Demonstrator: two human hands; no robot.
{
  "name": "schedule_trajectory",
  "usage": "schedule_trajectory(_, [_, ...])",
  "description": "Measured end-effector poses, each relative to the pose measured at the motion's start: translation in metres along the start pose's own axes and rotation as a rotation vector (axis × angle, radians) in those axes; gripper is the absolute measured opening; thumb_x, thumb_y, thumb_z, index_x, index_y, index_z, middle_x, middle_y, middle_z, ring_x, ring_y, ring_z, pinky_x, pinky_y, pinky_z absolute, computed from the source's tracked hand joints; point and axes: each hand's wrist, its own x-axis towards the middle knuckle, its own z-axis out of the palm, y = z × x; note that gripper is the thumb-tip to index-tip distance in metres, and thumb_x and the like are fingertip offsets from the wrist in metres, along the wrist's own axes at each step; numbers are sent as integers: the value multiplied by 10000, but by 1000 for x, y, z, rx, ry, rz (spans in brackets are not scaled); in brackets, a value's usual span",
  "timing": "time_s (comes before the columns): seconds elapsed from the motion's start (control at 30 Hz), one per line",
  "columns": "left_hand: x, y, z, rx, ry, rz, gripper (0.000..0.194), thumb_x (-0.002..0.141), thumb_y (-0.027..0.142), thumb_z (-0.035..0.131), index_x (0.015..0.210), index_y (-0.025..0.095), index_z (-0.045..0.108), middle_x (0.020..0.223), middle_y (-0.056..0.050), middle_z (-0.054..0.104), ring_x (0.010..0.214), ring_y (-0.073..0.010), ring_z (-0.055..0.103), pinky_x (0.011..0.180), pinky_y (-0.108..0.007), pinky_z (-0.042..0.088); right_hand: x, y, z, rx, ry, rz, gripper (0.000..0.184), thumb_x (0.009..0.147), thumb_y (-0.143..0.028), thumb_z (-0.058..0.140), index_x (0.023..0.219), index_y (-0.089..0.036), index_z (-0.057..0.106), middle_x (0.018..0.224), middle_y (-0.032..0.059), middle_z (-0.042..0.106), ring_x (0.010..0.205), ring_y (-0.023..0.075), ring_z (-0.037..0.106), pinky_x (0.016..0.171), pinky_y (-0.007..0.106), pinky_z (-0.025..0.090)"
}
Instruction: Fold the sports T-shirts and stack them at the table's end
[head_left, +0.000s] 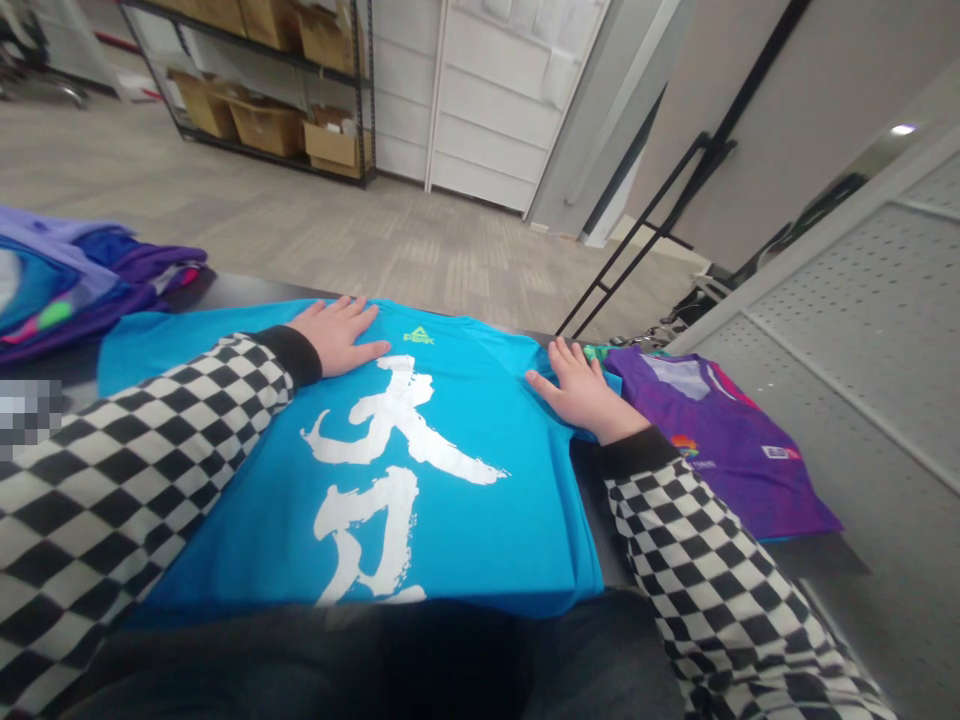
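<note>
A bright blue T-shirt (465,540) lies flat on a dark table (225,290), with large white brush-style characters on it and a small yellow-green logo near the collar. My left hand (337,335) rests palm down on the shirt's upper area, fingers spread, left of the logo. My right hand (577,390) lies flat on the shirt's right edge, close to a purple jersey (720,440). Both sleeves are black-and-white checkered with black cuffs. A pile of folded purple and blue garments (75,280) sits at the far left, touching neither hand.
Beyond the table, a carpeted floor (360,230) leads to a metal shelf (247,90) holding cardboard boxes. On the right stand a perforated grey panel (847,300) and a black metal frame (645,240). My dark-clothed lap fills the bottom edge.
</note>
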Motion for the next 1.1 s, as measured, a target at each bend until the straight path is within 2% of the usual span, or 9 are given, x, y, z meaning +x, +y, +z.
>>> schedule_trajectory(0.17, [4,-5,7,-32,31,10,1010,1116,802,286,1889,155,241,1950,-173,211,1795,-450,207,1418,-618,170,-13,7,4,-9,-110,87,975,1159,-739,297,1884,-93,203,1950,219,103,1821,409,123,1448,668,170])
schedule_trajectory(0.47, [11,-10,16,-5,42,11,1054,1092,843,213,1884,149,251,1947,-168,211,1795,-446,211,1417,-620,179,-23,-2,6,-56,-80,135,963,1164,-728,258,1885,-93,195,1958,189,107,1824,397,121,1454,651,163])
schedule_trajectory(0.67, [19,-19,25,-2,47,16,1024,1098,835,247,1887,181,253,1948,-150,225,1797,-439,211,1420,-621,195,-23,-6,4,-50,-85,140,981,1159,-745,220,1887,-89,187,1960,170,110,1824,382,135,1454,640,172])
schedule_trajectory(0.83, [1,1,6,-11,36,-16,962,1135,734,351,1877,127,262,1940,-189,232,1805,-392,228,1450,-596,188,-22,-5,4,-64,-59,130,989,1142,-725,195,1876,-63,219,1956,175,140,1816,392,176,1447,652,196])
schedule_trajectory(0.97, [-14,20,-12,-100,96,-39,915,1134,680,434,1865,146,306,1928,-188,264,1803,-353,259,1465,-582,183,-12,5,14,-58,-3,114,1045,1099,-749,160,1852,-36,290,1941,196,211,1798,433,228,1424,699,252])
schedule_trajectory(1.03, [-21,18,-18,-83,167,-92,847,1150,670,412,1856,205,355,1931,-134,288,1811,-302,239,1487,-536,101,-6,7,16,-39,25,98,1062,1073,-761,182,1840,-41,327,1927,201,261,1785,444,264,1408,719,284])
schedule_trajectory(1.1, [-34,8,-22,-82,231,-176,781,1163,653,385,1832,250,417,1922,-98,334,1808,-273,248,1490,-489,77,-5,6,14,-19,26,98,1088,1046,-776,193,1832,-40,347,1921,199,279,1782,452,271,1402,730,295])
